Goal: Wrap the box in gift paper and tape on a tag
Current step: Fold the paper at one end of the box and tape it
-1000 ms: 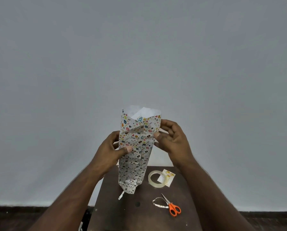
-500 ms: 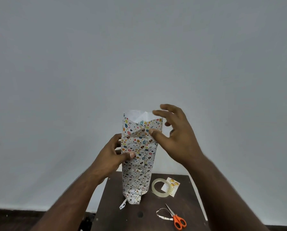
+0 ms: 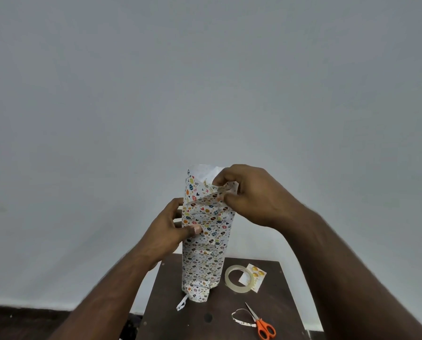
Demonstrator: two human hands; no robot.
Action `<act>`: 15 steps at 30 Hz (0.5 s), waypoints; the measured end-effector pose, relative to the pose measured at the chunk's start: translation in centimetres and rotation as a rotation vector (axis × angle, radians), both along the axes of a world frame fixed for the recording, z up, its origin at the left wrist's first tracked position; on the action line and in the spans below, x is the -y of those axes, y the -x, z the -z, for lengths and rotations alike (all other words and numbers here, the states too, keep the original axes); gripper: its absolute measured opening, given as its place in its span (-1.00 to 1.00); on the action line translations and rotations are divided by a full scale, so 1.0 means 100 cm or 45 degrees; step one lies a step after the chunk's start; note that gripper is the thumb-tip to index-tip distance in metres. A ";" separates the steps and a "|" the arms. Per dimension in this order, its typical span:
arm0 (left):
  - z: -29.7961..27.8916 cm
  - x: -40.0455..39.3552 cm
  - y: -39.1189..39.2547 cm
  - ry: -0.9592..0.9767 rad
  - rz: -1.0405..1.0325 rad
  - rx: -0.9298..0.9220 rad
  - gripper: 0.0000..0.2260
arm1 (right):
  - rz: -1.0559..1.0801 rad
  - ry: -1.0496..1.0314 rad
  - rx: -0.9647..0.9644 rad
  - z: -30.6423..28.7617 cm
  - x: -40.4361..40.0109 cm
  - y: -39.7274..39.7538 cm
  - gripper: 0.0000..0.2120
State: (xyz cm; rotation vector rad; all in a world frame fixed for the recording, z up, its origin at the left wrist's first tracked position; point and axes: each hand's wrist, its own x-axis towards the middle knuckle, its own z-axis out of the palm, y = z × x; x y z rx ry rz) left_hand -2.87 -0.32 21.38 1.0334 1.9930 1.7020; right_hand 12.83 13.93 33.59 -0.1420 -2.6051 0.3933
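Note:
A tall box wrapped in white gift paper (image 3: 203, 244) with small coloured prints stands upright, its lower end near the dark brown table (image 3: 278, 303). My left hand (image 3: 170, 231) grips its middle from the left, thumb across the front. My right hand (image 3: 251, 195) pinches the open paper flap at the top right corner. The white inside of the paper shows at the open top. A roll of clear tape (image 3: 238, 278) lies on the table, partly over a white tag (image 3: 254, 278) with yellow dots.
Orange-handled scissors (image 3: 262, 325) lie near the table's front right, beside a curled paper strip (image 3: 239, 317). A small paper scrap (image 3: 181, 303) hangs below the box. A plain grey wall fills the background, with dark floor at the lower left.
My right hand went from spread open beside the top of the paper to pinching the top right flap. The view has tilted slightly, showing more of the table.

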 end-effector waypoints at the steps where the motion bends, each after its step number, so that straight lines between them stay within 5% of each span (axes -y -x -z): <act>1: 0.000 0.000 0.000 0.005 -0.002 0.001 -0.49 | 0.012 -0.033 0.045 -0.002 0.002 -0.001 -0.69; 4: 0.000 0.000 0.002 0.000 0.019 0.009 -0.48 | 0.059 -0.071 0.105 -0.008 0.010 0.000 -0.55; 8: 0.001 0.000 0.002 0.006 0.047 -0.003 -0.48 | 0.021 -0.094 0.044 -0.008 0.014 0.008 -0.77; 15: 0.002 0.000 0.004 0.004 0.034 -0.007 -0.50 | 0.015 -0.137 -0.075 -0.001 0.012 0.010 -0.77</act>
